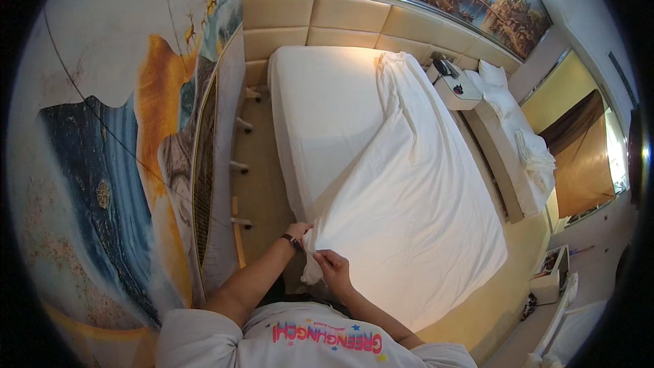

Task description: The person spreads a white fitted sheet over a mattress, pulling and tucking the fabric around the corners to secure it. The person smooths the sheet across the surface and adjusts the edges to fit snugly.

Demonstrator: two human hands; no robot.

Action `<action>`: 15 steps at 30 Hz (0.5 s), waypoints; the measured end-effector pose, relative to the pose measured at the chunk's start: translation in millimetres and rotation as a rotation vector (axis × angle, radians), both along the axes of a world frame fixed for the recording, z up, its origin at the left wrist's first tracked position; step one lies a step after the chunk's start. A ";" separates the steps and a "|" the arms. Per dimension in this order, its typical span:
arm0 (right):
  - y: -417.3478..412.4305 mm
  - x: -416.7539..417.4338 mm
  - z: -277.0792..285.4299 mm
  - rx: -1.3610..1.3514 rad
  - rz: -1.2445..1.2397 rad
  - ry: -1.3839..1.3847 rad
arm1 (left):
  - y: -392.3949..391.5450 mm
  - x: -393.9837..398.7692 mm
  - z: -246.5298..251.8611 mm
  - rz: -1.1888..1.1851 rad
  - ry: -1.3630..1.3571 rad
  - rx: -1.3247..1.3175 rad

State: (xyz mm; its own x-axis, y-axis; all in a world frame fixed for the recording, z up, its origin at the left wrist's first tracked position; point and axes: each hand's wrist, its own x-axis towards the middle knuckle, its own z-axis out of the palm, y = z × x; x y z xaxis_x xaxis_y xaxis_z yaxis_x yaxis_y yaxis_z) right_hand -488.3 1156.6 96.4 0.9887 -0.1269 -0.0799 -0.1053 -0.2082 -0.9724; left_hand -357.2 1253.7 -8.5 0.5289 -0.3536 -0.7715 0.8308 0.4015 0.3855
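A loose white bed sheet (409,199) lies in folds over the right part and the near end of a bed. The bed's left part shows a smooth white cover (327,97). At the near left corner, my left hand (299,232), with a dark band on its wrist, grips the sheet's gathered edge. My right hand (333,269) pinches the same edge just to the right and nearer to me. A short bunched end of the sheet hangs below both hands.
A patterned wall panel (112,163) stands close on the left, with white wheeled feet (244,125) beside the bed. A white nightstand (454,89) holding a telephone stands between the bed and a second bed (490,138) with pillows and bundled linen. A white box (551,278) is at the lower right.
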 end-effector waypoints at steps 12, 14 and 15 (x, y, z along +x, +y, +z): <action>5.8 14.8 -3.4 0.012 0.106 -0.002 | 34.1 29.3 32.0 0.163 -0.622 0.837; 8.1 20.3 -7.1 0.024 0.141 -0.016 | 51.5 48.5 -16.9 0.271 -0.108 0.352; 8.6 24.3 -7.6 0.019 0.163 -0.026 | 55.0 54.5 -37.5 0.175 -0.148 0.204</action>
